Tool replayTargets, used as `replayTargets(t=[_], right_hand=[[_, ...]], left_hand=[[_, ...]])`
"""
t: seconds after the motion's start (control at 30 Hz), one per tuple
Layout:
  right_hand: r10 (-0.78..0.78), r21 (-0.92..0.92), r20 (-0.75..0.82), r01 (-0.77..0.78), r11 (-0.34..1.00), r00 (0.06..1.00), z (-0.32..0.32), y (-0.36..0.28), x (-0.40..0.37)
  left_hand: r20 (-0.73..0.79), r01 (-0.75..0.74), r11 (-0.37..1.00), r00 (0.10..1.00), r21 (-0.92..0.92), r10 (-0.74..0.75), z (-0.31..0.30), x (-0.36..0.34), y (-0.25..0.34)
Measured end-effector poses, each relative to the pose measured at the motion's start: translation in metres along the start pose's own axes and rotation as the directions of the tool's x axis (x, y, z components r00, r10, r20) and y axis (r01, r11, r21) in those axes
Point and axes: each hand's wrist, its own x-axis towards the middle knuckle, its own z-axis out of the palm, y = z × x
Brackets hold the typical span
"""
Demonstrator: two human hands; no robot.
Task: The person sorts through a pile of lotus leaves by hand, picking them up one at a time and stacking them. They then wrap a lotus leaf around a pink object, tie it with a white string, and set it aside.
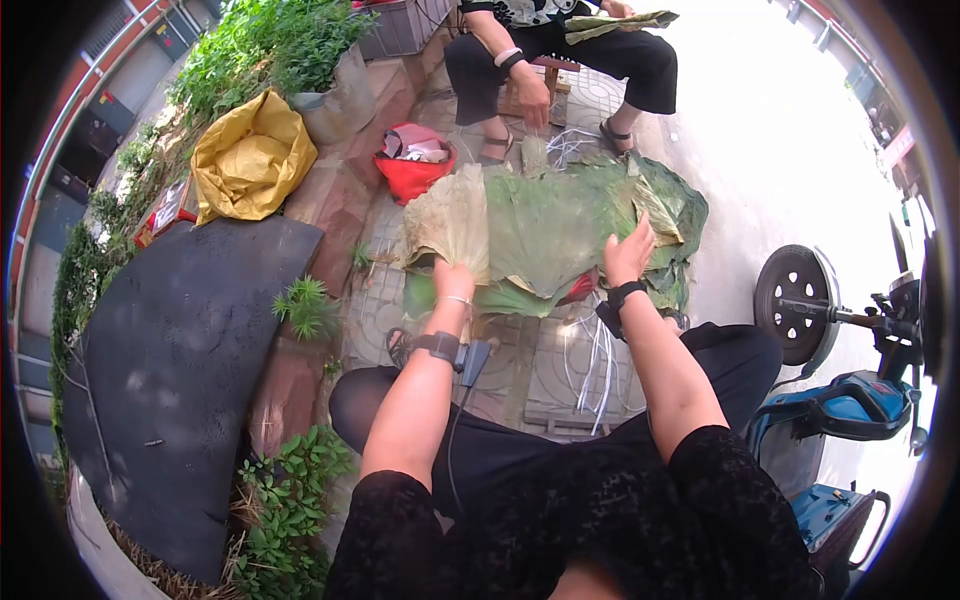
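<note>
Large dried lotus leaves [545, 225] lie spread in a stack on the ground before me, green in the middle and darker at the right. My left hand [453, 280] grips the near edge of a pale tan leaf [445, 222] at the stack's left side; its fingertips are partly hidden by the leaf. At the right side, my right hand [630, 250] is open, fingers stretched away from me beside a folded yellowish leaf [660, 205]. Something red [578, 289] shows under the near edge of the stack. White strips [597, 365] hang down between my knees.
Opposite me sits a person [530, 90], one hand lowered near the stack, the other holding a folded leaf [620, 24]. A red bag [412, 170] stands left of the leaves, with a yellow sack [255, 160] and dark sheet [180, 370] beyond. A wheeled vehicle [800, 305] stands right.
</note>
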Motion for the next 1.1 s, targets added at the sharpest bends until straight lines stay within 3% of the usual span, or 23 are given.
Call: replayTargets(t=[0.03, 0.07, 0.1, 0.2, 0.3, 0.43, 0.53, 0.57, 0.67, 0.77, 0.87, 0.9, 0.97, 1.0, 1.03, 1.1], right_hand=[[-0.27, 0.002, 0.027, 0.27, 0.963, 0.963, -0.008, -0.015, -0.009], [-0.479, 0.134, 0.223, 0.46, 0.878, 0.849, 0.0, -0.016, -0.018], [-0.662, 0.302, 0.371, 0.59, 0.749, 0.651, 0.009, -0.019, -0.027], [-0.667, 0.276, 0.548, 0.644, 0.714, 0.505, -0.005, -0.06, -0.073], [-0.635, 0.112, 0.587, 0.726, 0.679, 0.503, 0.014, -0.055, -0.086], [-0.733, 0.261, 0.47, 0.717, 0.647, 0.491, 0.029, -0.043, -0.081], [-0.783, 0.338, 0.408, 0.718, 0.608, 0.47, 0.014, -0.06, -0.085], [-0.756, 0.283, 0.466, 0.732, 0.62, 0.46, 0.016, -0.06, -0.093], [-0.661, 0.127, 0.59, 0.756, 0.643, 0.463, 0.017, -0.054, -0.113], [-0.646, 0.179, 0.577, 0.693, 0.698, 0.5, 0.003, -0.064, -0.112], [-0.657, 0.188, 0.562, 0.695, 0.694, 0.503, 0.006, -0.054, -0.11], [-0.641, 0.292, 0.526, 0.59, 0.753, 0.559, 0.012, -0.051, -0.107], [-0.586, 0.493, 0.467, 0.355, 0.794, 0.662, 0.025, -0.045, -0.09], [-0.539, 0.524, 0.506, 0.256, 0.812, 0.674, 0.026, -0.044, -0.083], [-0.398, 0.57, 0.63, -0.049, 0.82, 0.667, 0.026, -0.045, -0.08], [-0.164, 0.471, 0.859, -0.624, 0.623, 0.484, 0.024, -0.05, -0.081]], left_hand=[[0.004, -0.005, 0.997, 1.0, -0.081, 0.005, -0.001, -0.003, 0.009], [0.008, -0.011, 0.987, 1.0, -0.161, 0.013, -0.003, -0.005, 0.019], [-0.022, -0.043, 0.979, 0.999, -0.199, 0.04, -0.006, -0.007, 0.033], [-0.072, -0.126, 0.948, 0.991, -0.291, 0.11, -0.025, -0.007, 0.074], [-0.24, -0.324, 0.846, 0.94, -0.422, 0.241, -0.051, -0.015, 0.108], [-0.411, -0.412, 0.805, 0.881, -0.427, 0.233, -0.077, -0.016, 0.123], [-0.472, -0.458, 0.849, 0.829, -0.264, 0.3, -0.083, -0.018, 0.121], [-0.476, -0.472, 0.859, 0.812, -0.198, 0.336, -0.084, -0.017, 0.12], [-0.412, -0.483, 0.876, 0.797, 0.003, 0.441, -0.078, -0.028, 0.122], [-0.332, -0.605, 0.793, 0.737, 0.064, 0.589, -0.063, -0.033, 0.116], [-0.093, -0.586, 0.77, 0.777, 0.253, 0.622, -0.044, -0.052, 0.111], [0.005, -0.585, 0.742, 0.786, 0.326, 0.618, -0.037, -0.056, 0.107], [0.344, -0.483, 0.629, 0.876, 0.61, 0.339, -0.018, -0.053, 0.087], [0.433, -0.52, 0.632, 0.848, 0.574, 0.306, -0.011, -0.053, 0.071], [0.519, -0.554, 0.637, 0.811, 0.535, 0.27, -0.006, -0.054, 0.051], [0.645, -0.63, 0.601, 0.728, 0.492, 0.234, 0.0, -0.049, 0.026]])
